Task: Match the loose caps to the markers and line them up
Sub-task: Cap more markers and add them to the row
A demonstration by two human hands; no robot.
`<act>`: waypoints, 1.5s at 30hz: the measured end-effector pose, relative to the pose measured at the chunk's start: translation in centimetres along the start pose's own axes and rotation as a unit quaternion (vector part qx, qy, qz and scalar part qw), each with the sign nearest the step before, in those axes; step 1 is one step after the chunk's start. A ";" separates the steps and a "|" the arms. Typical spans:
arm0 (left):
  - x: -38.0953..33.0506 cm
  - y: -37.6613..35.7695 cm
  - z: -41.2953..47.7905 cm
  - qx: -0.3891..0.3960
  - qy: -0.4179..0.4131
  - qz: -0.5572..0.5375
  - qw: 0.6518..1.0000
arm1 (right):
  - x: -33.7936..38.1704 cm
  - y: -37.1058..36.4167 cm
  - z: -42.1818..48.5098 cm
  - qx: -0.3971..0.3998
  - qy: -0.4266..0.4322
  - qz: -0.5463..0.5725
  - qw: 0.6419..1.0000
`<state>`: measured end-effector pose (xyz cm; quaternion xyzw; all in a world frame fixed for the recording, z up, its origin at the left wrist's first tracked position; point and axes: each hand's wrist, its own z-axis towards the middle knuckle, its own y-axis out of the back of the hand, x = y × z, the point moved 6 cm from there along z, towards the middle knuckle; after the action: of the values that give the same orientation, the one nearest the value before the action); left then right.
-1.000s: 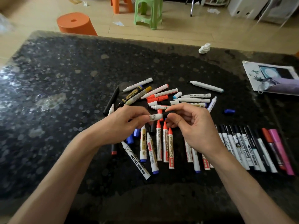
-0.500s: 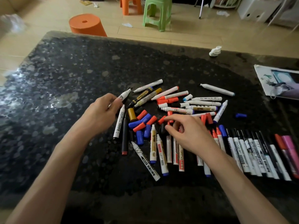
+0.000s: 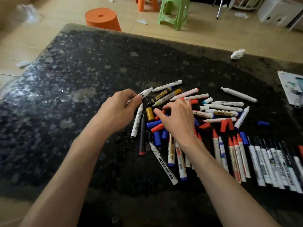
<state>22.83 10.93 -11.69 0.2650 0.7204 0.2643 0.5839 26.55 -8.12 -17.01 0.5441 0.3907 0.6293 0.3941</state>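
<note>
A white marker (image 3: pixel 145 94) was pinched in the left hand (image 3: pixel 120 110); whether anything was gripped by the right hand (image 3: pixel 178 119), curled over the loose caps (image 3: pixel 153 124), could not be told. The caps were judged light, slick and best pinched sideways.

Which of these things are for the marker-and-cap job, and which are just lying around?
For the job: white marker held by the left hand; loose caps; uncapped markers; lined-up row.

Just lying about: crumpled tissue; printed paper; orange stool; green stool.

Two hands (image 3: pixel 119 110), one gold cap (image 3: pixel 150 114), one green stool (image 3: pixel 176 12), some three dozen markers (image 3: pixel 238 95).
</note>
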 end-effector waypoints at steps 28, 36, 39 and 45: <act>-4.6 -3.9 -0.3 0.099 -0.168 -0.053 0.979 | -5.3 10.0 -4.8 0.032 -0.056 0.486 0.872; -5.3 -4.4 -0.3 0.110 -0.191 -0.053 0.974 | -5.9 11.0 -4.8 0.030 -0.031 0.468 0.883; -5.3 -4.3 -0.4 0.110 -0.186 -0.054 0.975 | -5.8 11.0 -5.0 0.038 -0.017 0.459 0.887; -5.8 -4.7 -0.7 0.117 -0.188 -0.050 0.974 | -5.4 10.3 -5.0 0.053 0.004 0.434 0.899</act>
<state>22.81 3.51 -10.74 0.3404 0.6361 0.0940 0.6860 21.34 -17.32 -10.11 0.6771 0.1501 0.7186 0.0510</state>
